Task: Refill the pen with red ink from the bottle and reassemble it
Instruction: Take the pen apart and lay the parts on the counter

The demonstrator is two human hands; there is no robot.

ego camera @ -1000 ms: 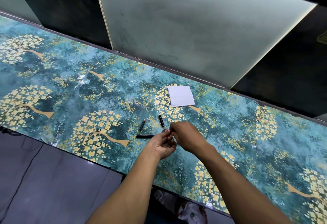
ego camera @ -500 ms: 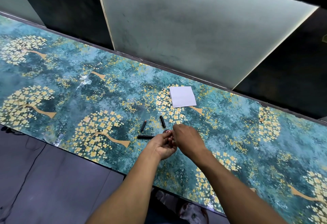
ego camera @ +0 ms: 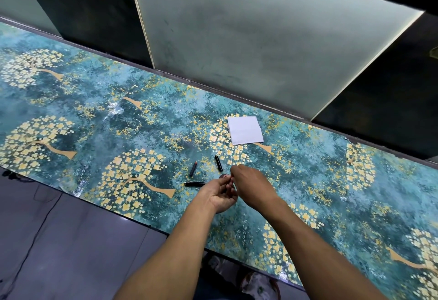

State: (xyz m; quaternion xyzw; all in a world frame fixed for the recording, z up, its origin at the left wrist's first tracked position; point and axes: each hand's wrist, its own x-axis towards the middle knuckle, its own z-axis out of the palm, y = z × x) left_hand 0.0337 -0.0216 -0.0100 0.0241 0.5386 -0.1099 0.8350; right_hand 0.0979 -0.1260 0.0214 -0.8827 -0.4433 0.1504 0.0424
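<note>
Bottle (ego camera: 224,176) between both hands' grip

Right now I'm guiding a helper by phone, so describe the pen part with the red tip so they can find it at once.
Start at the white paper square on the teal flowered table. Toward the near edge, just beyond the hands, lie three short dark pen pieces. The pen part with the red tip is the leftmost of the two farther ones, slanted, and alone shows an orange-red end.

A: What colour is the table (ego camera: 94,115)?
B: Blue-green, with yellow flower trees on tan trunks.
A: And the paper (ego camera: 245,130)?
B: White.
A: The pen pieces?
B: Black. One pen piece (ego camera: 193,169) has a red-orange tip.
</note>
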